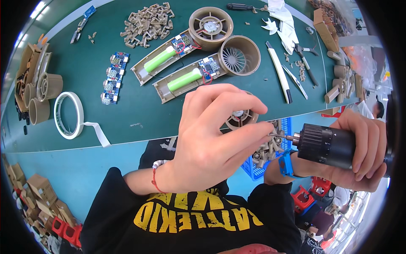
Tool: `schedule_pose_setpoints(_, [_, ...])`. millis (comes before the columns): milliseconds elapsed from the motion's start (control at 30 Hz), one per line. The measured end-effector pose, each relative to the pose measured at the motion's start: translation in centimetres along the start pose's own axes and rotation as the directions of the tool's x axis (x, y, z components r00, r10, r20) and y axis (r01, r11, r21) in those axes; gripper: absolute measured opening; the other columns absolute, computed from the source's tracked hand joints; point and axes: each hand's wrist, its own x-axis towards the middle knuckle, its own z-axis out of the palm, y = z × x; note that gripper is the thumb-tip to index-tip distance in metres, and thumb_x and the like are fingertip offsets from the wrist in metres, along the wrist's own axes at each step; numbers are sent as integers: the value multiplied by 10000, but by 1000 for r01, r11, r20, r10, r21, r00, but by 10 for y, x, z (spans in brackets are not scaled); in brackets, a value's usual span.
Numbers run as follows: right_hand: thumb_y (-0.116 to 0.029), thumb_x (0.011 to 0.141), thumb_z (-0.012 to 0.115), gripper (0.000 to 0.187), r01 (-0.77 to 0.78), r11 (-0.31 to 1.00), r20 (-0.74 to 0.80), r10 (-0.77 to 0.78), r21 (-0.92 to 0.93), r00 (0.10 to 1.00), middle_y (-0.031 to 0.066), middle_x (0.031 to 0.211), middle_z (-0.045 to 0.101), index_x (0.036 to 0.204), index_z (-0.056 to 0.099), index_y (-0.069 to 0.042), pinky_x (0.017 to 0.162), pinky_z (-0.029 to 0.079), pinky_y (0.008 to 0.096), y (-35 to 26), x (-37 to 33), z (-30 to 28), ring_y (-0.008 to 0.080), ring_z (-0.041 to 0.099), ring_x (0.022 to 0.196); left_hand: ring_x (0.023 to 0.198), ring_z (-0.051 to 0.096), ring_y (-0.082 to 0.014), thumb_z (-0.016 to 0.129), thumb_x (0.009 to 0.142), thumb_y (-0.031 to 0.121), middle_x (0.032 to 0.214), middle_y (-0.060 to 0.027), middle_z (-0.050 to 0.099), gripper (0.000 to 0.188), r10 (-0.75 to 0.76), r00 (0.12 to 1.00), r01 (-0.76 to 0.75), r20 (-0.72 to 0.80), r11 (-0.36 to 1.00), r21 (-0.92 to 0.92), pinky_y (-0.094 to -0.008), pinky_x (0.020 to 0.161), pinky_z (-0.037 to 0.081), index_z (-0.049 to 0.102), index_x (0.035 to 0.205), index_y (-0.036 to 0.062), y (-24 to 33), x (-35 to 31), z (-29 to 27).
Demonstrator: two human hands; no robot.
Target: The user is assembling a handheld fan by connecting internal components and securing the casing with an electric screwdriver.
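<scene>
My right hand [359,144] is wrapped round a black electric screwdriver [327,144], which lies nearly level with its bit pointing left. My left hand [215,135] is raised in front of the table edge, its fingertips curled together at the tip of the bit [279,136]. Whatever is pinched there is too small and hidden to make out. Behind those fingers a round tan fan housing [242,118] shows in part. Beyond, two tan fan bodies [210,27] [240,56] lie with open handles, each holding a green battery [160,59] [185,79] and a blue circuit board.
On the green table [139,114] are a pile of tan clips [148,23], several display boards [113,78], a tape roll [69,115], a white-and-black pen-like tool [279,72], tweezers [295,81] and pliers [306,63]. A blue basket of tan parts [255,172] stands below the edge.
</scene>
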Motion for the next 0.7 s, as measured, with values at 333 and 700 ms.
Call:
schedule_pose_setpoints(333, [-322,793,750,321,-7,963,68,26,-268,997,-26,600,593,658,512,-154,563,561,199,22,-1,5,72,616,505,1058,557,-288,859,598,70,1126,-65,658,427,61,997,-59,52,998,-36,-379,878,478,769,1015,85,-8,-7,3])
schedule_pose_setpoints(700, [-676,805,664,556,-11,825,162,124,-565,979,-77,554,544,606,473,-194,537,497,139,-21,-4,-34,27,570,456,1163,581,-338,907,680,190,1303,-148,598,820,-197,967,205,160,978,-32,-411,987,464,503,1373,18,-31,-20,6])
